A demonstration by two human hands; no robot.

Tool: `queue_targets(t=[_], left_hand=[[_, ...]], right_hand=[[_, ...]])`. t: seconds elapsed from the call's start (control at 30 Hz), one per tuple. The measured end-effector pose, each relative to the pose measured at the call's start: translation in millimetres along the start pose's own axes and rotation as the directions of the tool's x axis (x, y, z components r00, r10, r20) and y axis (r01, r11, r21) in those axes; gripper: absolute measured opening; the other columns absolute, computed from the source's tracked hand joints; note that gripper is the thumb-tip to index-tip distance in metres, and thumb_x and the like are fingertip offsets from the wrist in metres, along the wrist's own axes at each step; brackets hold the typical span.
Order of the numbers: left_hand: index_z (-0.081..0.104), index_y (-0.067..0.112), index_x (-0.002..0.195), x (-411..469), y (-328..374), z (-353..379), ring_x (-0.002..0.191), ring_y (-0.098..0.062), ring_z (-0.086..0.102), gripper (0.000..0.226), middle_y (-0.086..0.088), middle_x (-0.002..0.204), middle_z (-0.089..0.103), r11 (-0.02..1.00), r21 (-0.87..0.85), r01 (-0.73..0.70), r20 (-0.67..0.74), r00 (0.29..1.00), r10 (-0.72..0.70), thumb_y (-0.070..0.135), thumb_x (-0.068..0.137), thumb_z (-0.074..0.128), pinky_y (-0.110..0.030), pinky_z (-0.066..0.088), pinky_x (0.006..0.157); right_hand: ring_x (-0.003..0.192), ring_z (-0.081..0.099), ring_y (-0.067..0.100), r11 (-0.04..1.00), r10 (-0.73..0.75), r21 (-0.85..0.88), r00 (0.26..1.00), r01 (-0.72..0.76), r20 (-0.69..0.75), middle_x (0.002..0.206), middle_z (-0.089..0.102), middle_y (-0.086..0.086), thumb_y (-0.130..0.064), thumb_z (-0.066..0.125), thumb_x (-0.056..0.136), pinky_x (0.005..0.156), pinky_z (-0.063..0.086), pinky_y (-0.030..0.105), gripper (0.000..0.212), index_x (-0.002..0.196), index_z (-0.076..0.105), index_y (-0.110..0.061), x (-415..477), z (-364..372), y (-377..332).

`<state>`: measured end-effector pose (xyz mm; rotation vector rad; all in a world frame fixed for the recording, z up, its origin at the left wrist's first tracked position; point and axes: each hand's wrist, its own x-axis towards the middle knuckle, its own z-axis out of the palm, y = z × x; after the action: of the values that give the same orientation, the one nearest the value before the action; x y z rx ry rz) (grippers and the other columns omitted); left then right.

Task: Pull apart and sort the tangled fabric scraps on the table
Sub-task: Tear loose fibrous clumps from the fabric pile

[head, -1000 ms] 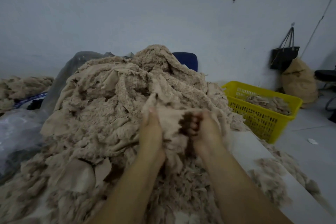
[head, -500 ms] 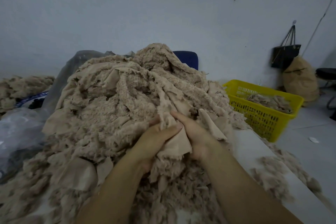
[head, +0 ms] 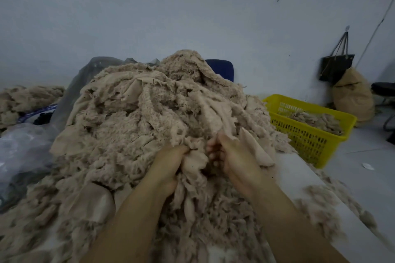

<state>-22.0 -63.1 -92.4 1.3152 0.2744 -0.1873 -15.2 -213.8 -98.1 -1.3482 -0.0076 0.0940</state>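
Our left hand [head: 171, 163] and right hand [head: 236, 159] both grip soft-looking, light scraps [head: 193, 163] at the near side of the pile [head: 132, 126], and we think smooth edges are best to grab.

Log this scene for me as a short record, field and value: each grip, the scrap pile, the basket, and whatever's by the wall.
Left grip: holds beige scrap at pile front
Right grip: fingers curled on the same scrap
Pile: tall heap of tangled beige scraps on white table
Yellow basket: right of the table, holds some scraps
By wall: black bag hanging, tan sack below it
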Motion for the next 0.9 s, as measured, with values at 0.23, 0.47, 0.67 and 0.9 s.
queue_targets(t=[0.23,0.47,0.67,0.9], left_hand=[[0.079,0.041,0.072,1.1,17.9,18.9,0.052,-0.002,0.067,0.044,0.013,0.056,0.069,0.989,0.139,-0.057,0.094,0.995,0.044,0.081,0.071,0.061,-0.019,0.055,0.052],[0.073,0.006,0.103,8.9,14.4,6.8,0.086,-0.028,0.075,0.029,-0.015,0.097,0.076,0.967,-0.25,-0.052,0.021,0.998,0.059,0.032,0.095,0.063,-0.036,0.058,0.067],[0.081,0.009,0.094,6.0,11.2,-0.3,0.09,-0.027,0.075,0.041,-0.016,0.104,0.075,0.907,-0.421,0.018,0.215,0.973,0.081,0.035,0.1,0.05,-0.036,0.061,0.068],[0.081,0.004,0.088,-3.4,5.0,3.5,0.088,-0.025,0.075,0.029,-0.017,0.102,0.075,0.938,-0.338,0.074,0.338,0.94,0.048,0.023,0.088,0.059,-0.032,0.06,0.063]], right_hand=[[0.043,0.045,0.0,0.784,-0.211,-0.567,0.968,0.253,0.139,0.045,0.049,-0.013,-0.038,0.055,0.099,0.047,0.03,0.013,0.048,0.057,0.051,-0.015,-28.3,8.9,8.4],[0.06,0.059,0.005,0.928,-0.079,-0.365,0.997,0.08,0.018,0.064,0.066,-0.01,-0.034,0.052,0.1,0.055,0.045,0.016,0.037,0.068,0.067,-0.021,-27.9,-3.0,9.1],[0.097,0.071,0.011,0.992,0.109,-0.079,0.985,-0.099,0.133,0.111,0.075,-0.003,-0.048,0.043,0.101,0.076,0.055,0.023,0.042,0.099,0.079,-0.028,-26.3,-5.8,13.7],[0.12,0.063,0.028,0.847,0.206,0.464,0.964,-0.261,0.168,0.13,0.065,0.014,-0.059,0.05,0.093,0.108,0.044,0.044,0.064,0.136,0.058,-0.013,-5.7,-2.2,3.4]])
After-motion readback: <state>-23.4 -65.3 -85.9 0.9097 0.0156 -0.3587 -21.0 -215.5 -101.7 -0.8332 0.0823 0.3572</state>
